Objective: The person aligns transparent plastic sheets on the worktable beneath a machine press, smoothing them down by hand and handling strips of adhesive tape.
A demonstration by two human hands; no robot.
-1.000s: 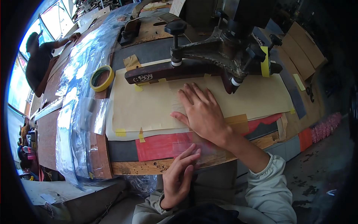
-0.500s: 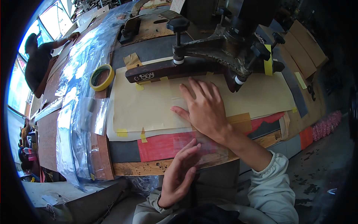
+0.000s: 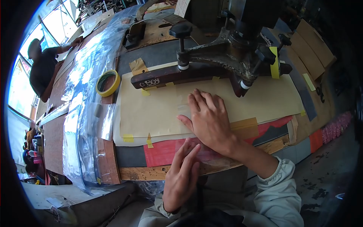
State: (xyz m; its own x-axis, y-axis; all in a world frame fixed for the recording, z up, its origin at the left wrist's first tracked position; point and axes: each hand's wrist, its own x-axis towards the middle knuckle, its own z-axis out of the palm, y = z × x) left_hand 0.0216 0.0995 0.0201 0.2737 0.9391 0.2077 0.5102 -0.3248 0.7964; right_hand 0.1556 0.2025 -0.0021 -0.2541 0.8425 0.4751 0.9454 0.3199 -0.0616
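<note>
My right hand (image 3: 210, 122) lies palm down on a large cream paper sheet (image 3: 151, 113), thumb out and fingers slightly spread. Just beyond its fingertips, a dark bar with white lettering (image 3: 166, 78) rests across the sheet under a black clamp frame with knobs (image 3: 215, 51). My left hand (image 3: 181, 179) is held at the table's front edge with fingers stretched, in front of a red sheet (image 3: 160, 154) that shows under the cream one. Nothing is visible in either hand. Yellow tape pieces (image 3: 128, 138) and a brown tape strip (image 3: 245, 128) lie along the cream sheet's near side.
A yellow tape roll (image 3: 116, 84) stands left of the sheet, on clear plastic film (image 3: 85, 113). Scissors (image 3: 320, 94) and cardboard (image 3: 314, 45) are at the right. The worn wooden edge (image 3: 143, 173) runs along the front. Another person (image 3: 43, 70) leans at the far left.
My right hand has drawn back slightly from the bar, still flat on the paper. The left hand has shifted a little left and turned. The whole view has shifted slightly.
</note>
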